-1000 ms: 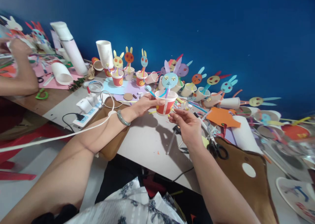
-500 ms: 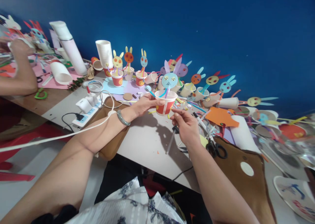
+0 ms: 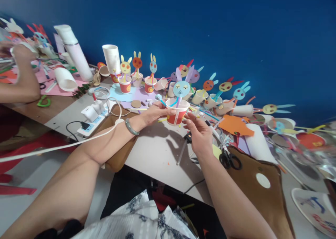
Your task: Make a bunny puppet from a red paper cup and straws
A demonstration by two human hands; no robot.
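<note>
A red and white paper cup is held up over the table, tilted slightly. A light-blue paper rabbit head with purple ears and a drawn face stands up from it on a paper strip. My left hand grips the cup's left side, thumb across the front and fingers behind. Beside that hand, a blue strip with a small round end sticks out over the rim. My right hand is at the cup's lower right side, fingers bent and fingertips against the wall; their exact contact is partly hidden.
Several rabbit-headed cups, such as a yellow-headed one, line the blue wall. Black scissors lie right, by a brown pouch. A power strip and white cable are left. Another person's arm reaches in at far left.
My right hand has shifted slightly, its fingers opening from a pinch and coming against the cup's side. The cup stays in my left hand, almost in the same place.
</note>
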